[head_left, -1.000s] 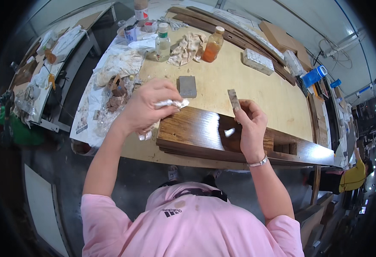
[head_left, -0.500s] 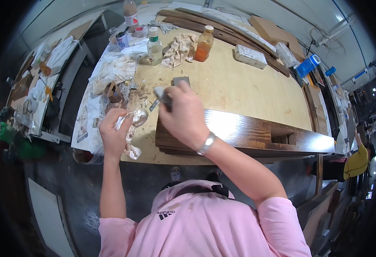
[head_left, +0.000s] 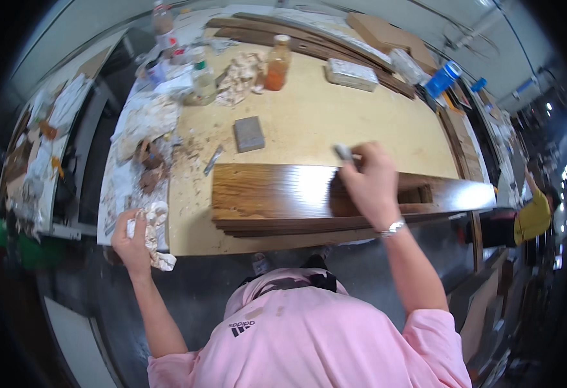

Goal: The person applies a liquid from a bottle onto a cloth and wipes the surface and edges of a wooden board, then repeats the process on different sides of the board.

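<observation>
From where I stand, the board [head_left: 267, 187] lies flat and lengthwise along the near side of the surface [head_left: 335, 123], atop a stack of similar boards [head_left: 283, 231]. It's glossy brown, the grain plain to see at its left end, light glaring off its middle and right end. A rectangular slot opens just right of the right hand [head_left: 368, 184]. That hand pinches a small grey strip [head_left: 343, 152], blurred and tilted, above the board. The cloth [head_left: 157, 229], crumpled white with tan stains, droops from the left hand [head_left: 132, 240] by the surface's near left corner.
</observation>
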{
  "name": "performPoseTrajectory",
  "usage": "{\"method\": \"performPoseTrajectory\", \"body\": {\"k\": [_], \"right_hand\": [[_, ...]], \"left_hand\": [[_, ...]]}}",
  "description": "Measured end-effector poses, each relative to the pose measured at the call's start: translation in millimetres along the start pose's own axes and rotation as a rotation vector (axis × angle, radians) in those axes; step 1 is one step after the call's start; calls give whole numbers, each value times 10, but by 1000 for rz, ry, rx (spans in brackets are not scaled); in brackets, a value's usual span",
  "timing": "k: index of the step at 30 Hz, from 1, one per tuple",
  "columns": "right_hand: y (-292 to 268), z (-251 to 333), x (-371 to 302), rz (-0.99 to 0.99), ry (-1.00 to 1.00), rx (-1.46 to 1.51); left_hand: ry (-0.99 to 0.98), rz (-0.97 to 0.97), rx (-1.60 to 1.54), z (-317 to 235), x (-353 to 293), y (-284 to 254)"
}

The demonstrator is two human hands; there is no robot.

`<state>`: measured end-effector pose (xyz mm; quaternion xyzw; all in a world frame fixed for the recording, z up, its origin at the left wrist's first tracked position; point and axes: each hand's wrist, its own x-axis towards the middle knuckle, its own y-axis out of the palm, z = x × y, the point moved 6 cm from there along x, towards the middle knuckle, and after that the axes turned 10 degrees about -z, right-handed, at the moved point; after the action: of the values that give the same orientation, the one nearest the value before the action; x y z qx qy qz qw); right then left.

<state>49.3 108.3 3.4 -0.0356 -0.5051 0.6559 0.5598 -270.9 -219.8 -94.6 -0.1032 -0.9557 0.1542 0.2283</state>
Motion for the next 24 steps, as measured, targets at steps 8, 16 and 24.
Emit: {"method": "performPoseTrajectory", "body": {"k": [8,16,24], "right_hand": [[330,522,-160,103,-49,172],[-1158,-1846,80,-144,376,-537],[-938,-1603,60,-19,240,-155]], "left_hand": [[317,146,-238,-1169,170,611],[286,126,-321,-1449,225,523],[567,431,-266,-2685,-399,1485]]}}
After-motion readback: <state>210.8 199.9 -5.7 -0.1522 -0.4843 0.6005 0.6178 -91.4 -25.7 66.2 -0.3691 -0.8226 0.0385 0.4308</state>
